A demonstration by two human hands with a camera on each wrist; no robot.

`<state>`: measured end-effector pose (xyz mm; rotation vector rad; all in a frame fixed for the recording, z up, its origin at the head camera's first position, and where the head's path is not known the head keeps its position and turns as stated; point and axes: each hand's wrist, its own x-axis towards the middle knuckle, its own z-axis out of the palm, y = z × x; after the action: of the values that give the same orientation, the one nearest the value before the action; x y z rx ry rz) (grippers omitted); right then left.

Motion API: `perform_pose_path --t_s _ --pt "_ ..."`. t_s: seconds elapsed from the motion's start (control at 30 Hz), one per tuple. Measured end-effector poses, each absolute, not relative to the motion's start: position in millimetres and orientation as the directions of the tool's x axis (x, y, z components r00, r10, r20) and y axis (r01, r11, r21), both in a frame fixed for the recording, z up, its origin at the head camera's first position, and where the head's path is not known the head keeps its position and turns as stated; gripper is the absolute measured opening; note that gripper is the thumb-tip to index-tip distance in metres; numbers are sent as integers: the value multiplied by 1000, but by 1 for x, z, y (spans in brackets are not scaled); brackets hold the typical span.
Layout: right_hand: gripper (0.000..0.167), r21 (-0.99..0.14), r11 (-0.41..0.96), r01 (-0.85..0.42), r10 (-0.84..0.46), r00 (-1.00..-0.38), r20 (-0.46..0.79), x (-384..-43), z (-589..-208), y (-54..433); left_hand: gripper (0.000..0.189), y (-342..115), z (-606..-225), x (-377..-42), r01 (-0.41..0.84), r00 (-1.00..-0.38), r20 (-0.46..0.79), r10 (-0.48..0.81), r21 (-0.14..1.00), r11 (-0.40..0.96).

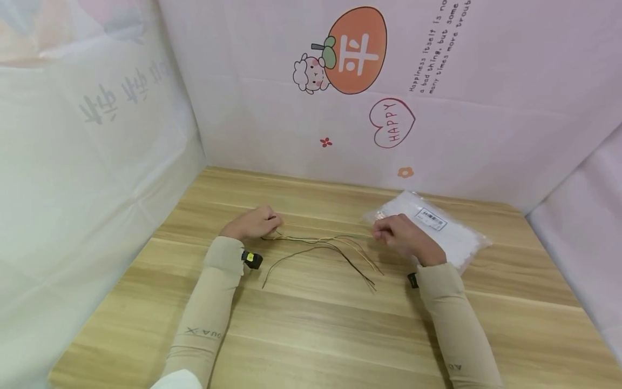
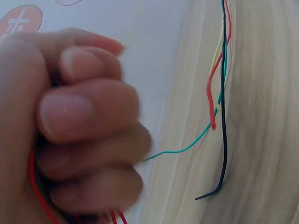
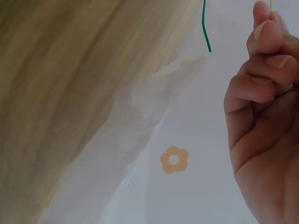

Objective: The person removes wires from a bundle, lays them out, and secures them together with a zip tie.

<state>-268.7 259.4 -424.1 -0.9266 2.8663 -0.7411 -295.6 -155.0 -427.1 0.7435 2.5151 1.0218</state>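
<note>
In the head view, a thin yellow wire (image 1: 330,229) stretches between both hands above the table. My left hand (image 1: 257,222) holds its left end with curled fingers. Red wires (image 2: 33,182) show at the palm and below the fingers in the left wrist view. My right hand (image 1: 403,237) pinches the other end between thumb and fingertips, its remaining fingers loosely bent. Under the stretched wire lie several loose wires, among them a black wire (image 2: 224,116), a red wire (image 2: 209,93) and a green wire (image 2: 187,147).
A clear plastic bag (image 1: 457,240) with a barcode label (image 1: 431,219) lies beside and behind the right hand. The wooden table (image 1: 311,335) meets a printed white cloth (image 1: 272,124) at the back. More cloth hangs along both sides.
</note>
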Motion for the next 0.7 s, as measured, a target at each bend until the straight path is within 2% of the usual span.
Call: perform_pose_path --t_s 0.23,0.4,0.57,0.7 --pt "26 -423 737 -528 -570 -821 31 -270 -430 252 50 -150 -427 -291 238 -832 -259 490 633 737" --pt "19 -406 751 -521 -572 -820 -7 -268 -429 247 48 -153 -429 -290 172 -821 -329 466 636 752" --pt "17 -390 742 -545 -592 -806 -3 -268 -430 246 42 -162 -429 -291 148 -838 -329 436 632 761" --pt "15 -412 738 -535 -598 -801 -30 -268 -429 246 40 -166 -427 -293 189 -858 -282 429 602 776"
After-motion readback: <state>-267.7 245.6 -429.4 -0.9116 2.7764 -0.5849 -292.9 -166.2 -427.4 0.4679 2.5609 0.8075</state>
